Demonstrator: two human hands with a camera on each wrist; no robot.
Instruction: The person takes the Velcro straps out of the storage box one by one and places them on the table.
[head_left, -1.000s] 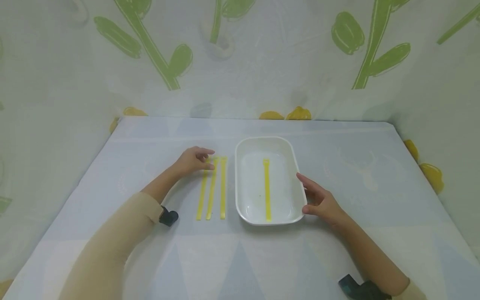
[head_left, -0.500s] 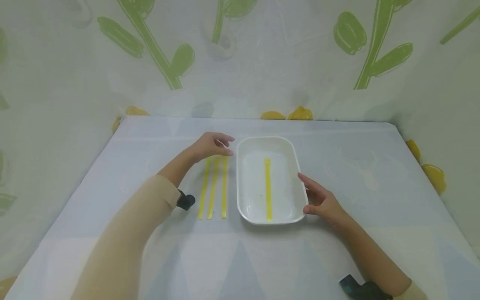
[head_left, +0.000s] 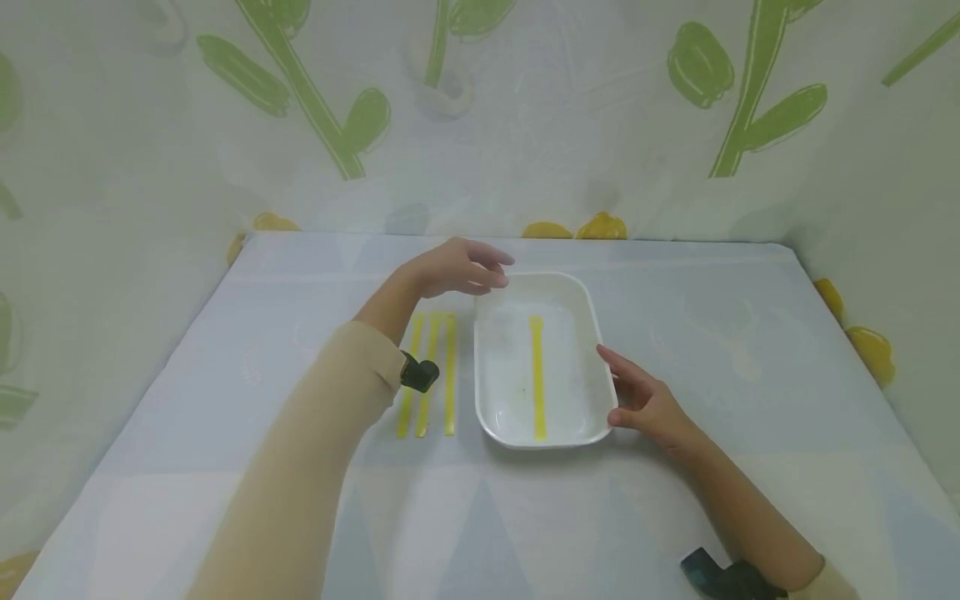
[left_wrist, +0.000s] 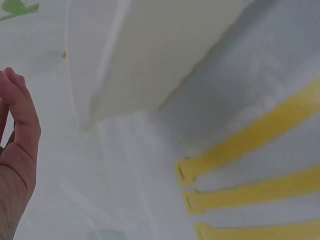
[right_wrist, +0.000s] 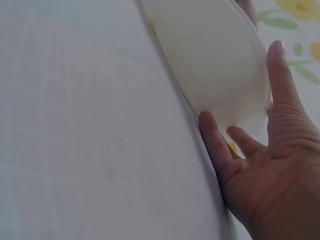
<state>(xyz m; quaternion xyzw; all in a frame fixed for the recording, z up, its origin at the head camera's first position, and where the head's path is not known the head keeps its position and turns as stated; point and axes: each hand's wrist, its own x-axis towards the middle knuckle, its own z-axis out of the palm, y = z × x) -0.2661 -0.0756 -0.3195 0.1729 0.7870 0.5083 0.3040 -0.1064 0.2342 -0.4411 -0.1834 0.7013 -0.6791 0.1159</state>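
Note:
My left hand (head_left: 459, 268) hovers by the far left corner of a white rectangular tray (head_left: 480, 367), fingers loosely bent and nothing visible in them. It shows at the edge of the left wrist view, beside the tray's outer wall. My right hand (head_left: 648, 410) touches the tray's right side with spread fingers; in the right wrist view those fingers (right_wrist: 215, 137) lie along the outer wall. Inside the tray lies one flat yellow strap (head_left: 537, 379). Left of it, several similar straps (head_left: 450, 375) lie side by side; the left wrist view shows slotted ends. My left forearm partly covers them.
Everything stands on a table with a pale patterned cloth (head_left: 480, 517). A printed curtain (head_left: 562, 108) with green leaves rises behind the back edge. Dark wrist cameras (head_left: 420, 372) sit on both forearms.
My left hand has moved from above the straps to the right and away from me, reaching the tray's far left corner. The right hand, tray and straps stay put.

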